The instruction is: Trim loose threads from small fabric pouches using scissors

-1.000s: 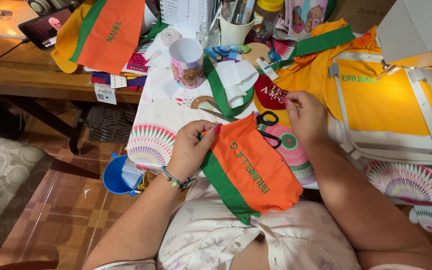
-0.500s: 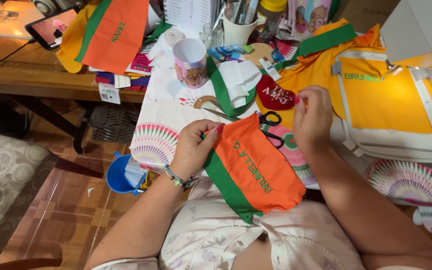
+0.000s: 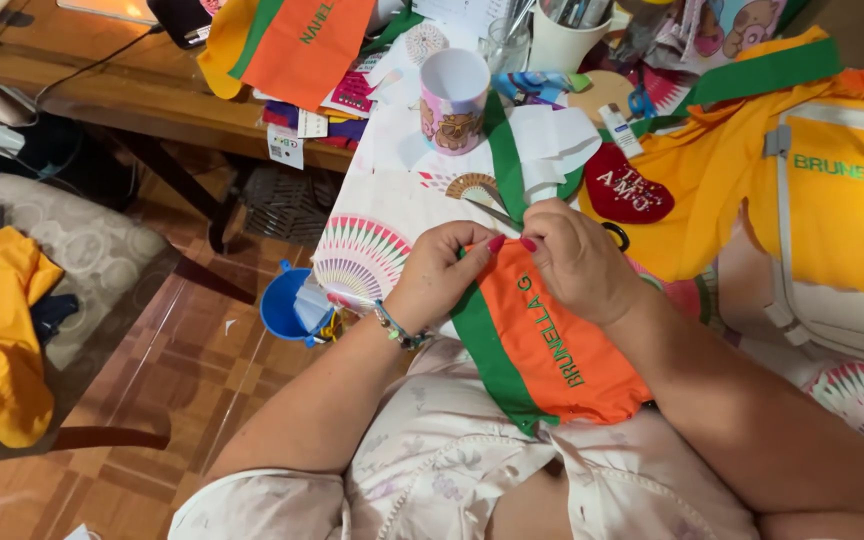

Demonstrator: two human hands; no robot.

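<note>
An orange cloth piece [image 3: 552,350] with a green edge and green stitched lettering lies over my lap and the table edge. My left hand [image 3: 442,275], with a beaded bracelet on the wrist, pinches its upper left corner. My right hand [image 3: 577,262] has its fingers closed on the top edge, right beside the left hand's fingertips. Just beyond the fingers, black-handled scissors [image 3: 497,213] lie on the table, partly hidden by my right hand. A green fabric strip [image 3: 505,160] runs away from my hands across the patterned tablecloth [image 3: 372,200].
A pink mug [image 3: 453,98] stands behind the hands, a red heart-shaped piece [image 3: 624,188] to the right. Yellow fabric in a white embroidery hoop [image 3: 842,215] fills the right side. A blue bucket [image 3: 287,310] sits on the floor at left. Another orange and green piece [image 3: 297,45] hangs over the wooden bench.
My right hand has come left from the table's middle onto the orange piece's top edge, meeting the left hand. The camera view has dropped and shifted closer.
</note>
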